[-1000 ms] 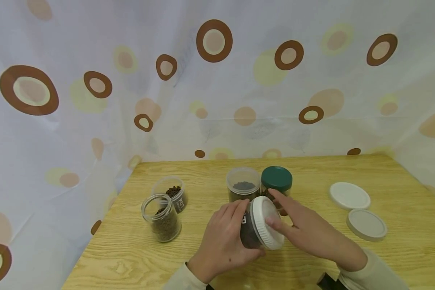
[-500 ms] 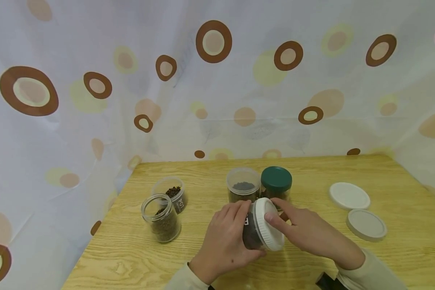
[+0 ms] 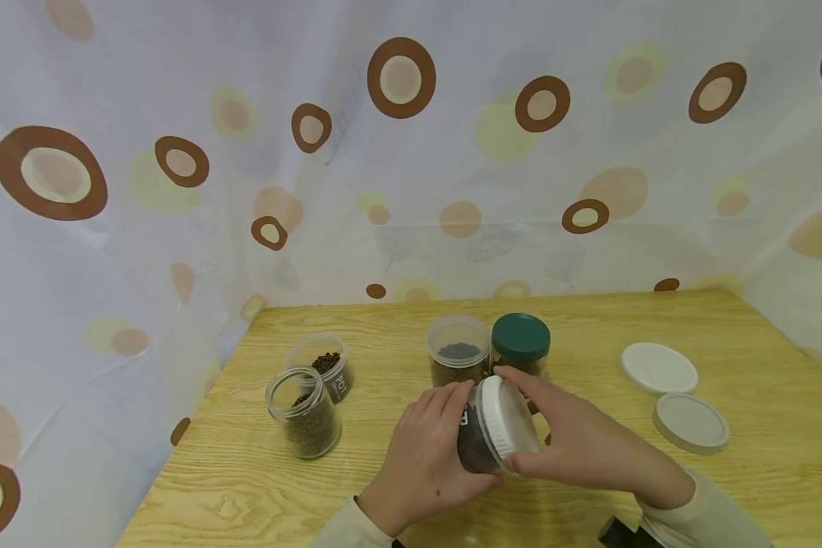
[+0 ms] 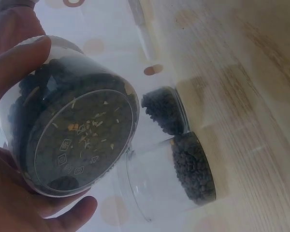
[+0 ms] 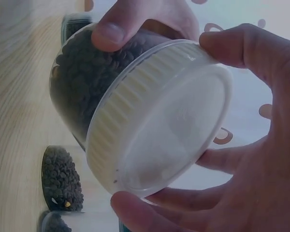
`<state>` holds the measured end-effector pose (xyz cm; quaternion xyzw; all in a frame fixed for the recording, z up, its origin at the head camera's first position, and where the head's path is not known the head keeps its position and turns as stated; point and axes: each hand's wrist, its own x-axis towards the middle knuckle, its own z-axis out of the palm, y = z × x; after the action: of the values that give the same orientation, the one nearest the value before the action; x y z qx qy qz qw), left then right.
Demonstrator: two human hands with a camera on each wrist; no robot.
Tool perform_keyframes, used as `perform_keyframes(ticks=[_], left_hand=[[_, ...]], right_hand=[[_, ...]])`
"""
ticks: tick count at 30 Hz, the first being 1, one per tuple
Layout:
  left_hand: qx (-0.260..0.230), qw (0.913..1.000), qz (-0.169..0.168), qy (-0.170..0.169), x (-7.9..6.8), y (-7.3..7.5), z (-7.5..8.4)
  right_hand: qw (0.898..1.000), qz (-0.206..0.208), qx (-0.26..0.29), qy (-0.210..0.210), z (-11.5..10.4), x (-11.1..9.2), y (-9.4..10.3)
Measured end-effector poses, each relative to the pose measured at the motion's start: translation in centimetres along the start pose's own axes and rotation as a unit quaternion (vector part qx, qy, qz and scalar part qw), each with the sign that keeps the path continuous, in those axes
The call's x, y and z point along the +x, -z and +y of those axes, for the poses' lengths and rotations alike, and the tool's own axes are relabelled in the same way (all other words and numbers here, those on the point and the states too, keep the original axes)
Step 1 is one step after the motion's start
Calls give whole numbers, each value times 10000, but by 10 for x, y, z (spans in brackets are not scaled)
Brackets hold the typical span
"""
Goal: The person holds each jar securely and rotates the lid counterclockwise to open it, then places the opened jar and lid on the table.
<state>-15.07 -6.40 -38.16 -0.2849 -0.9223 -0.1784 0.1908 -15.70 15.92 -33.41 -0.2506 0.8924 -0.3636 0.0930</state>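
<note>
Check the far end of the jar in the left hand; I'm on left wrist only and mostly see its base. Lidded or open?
Observer: Lidded. The right wrist view shows a ribbed white lid over the mouth of the held jar.
Operator: What's the right hand doing?
Observer: In that same view, the right hand has its fingers round the lid's rim.
Operator: Any loose lids?
Observer: Two, in the head view: a loose white lid and a loose grey lid, flat on the table, right side.

The right hand (image 5: 268, 179) grips the ribbed white lid (image 5: 174, 125), the left hand (image 5: 152, 17) its tilted jar (image 5: 84, 92).
</note>
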Motion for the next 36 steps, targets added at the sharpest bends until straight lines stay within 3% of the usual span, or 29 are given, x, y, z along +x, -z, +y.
perform_keyframes(ticks=[9,13,18,21,29,32,36], left_hand=[[-109,9999,-37,14,1,-1,-1],[-651,9972,-222,301,-1,0,-3],[-1977,9760,-254,872,-7,3,-7],[-2373,9655,-149,1062,-14,6,-10],[-2137,9575,-176,1928,-53,24,-19],[-1973,9497,-191,2423,-67,30,-26],[-1891,9328,-265,3058,-81,42,-36]], right_hand=[[9995,68,-94,293,2,-4,0],[9993,211,-64,318,2,-5,1],[9972,627,-134,373,2,-8,7],[9976,615,-91,318,5,-9,9],[9997,211,139,22,14,-13,9],[9998,178,102,-17,18,-16,10],[9999,91,-36,-49,23,-18,12]])
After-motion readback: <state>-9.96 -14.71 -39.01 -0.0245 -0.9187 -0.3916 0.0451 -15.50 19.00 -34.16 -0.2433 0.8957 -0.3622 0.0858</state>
